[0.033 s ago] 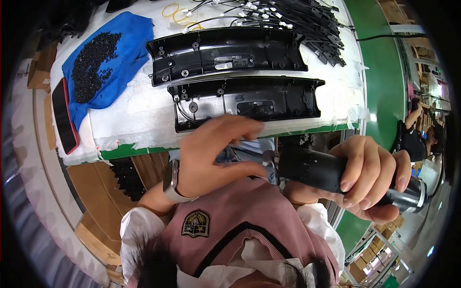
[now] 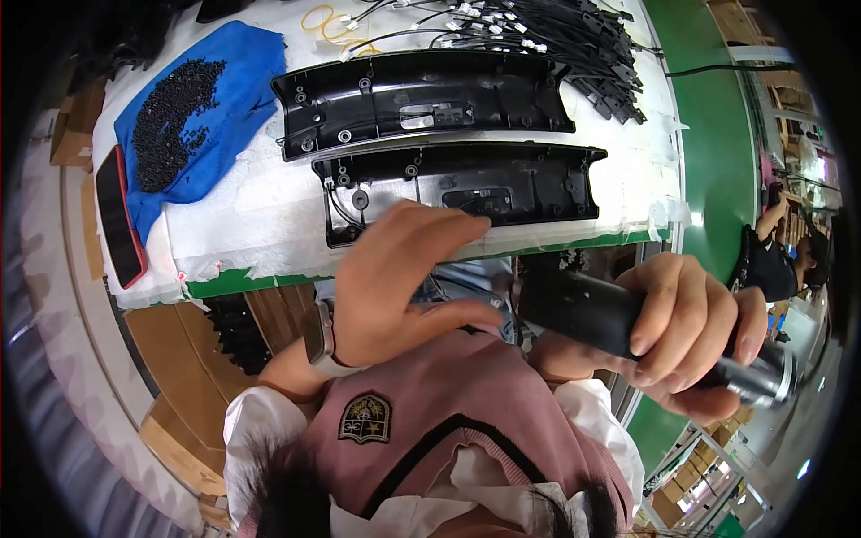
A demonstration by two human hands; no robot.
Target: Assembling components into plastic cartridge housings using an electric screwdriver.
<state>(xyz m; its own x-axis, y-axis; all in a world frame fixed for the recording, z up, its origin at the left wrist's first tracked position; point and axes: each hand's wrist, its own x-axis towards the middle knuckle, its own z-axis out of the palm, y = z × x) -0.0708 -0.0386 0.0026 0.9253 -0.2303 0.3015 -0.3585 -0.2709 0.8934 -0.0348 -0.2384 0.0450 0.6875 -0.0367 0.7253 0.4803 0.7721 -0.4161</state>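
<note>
White padding covers the worktop [image 2: 269,215], and two long black plastic housings lie across it: one housing [image 2: 421,99] toward the far edge, the other housing [image 2: 466,184] along the near edge. A blue cloth [image 2: 193,134] heaped with small black screws [image 2: 170,117] sits at the left end beside a red-edged phone [image 2: 118,215], and a bundle of black cables [image 2: 556,36] fills the far right corner. The left hand [image 2: 395,287], a watch [image 2: 318,336] on its wrist, hovers loosely curled over the near edge, holding nothing I can make out. The right hand [image 2: 682,332] is clenched around a black electric screwdriver [image 2: 619,327], off the worktop's right end. Against the earlier frame nothing has visibly shifted; both hands keep the same pose, so the work looks paused between fastenings.
</note>
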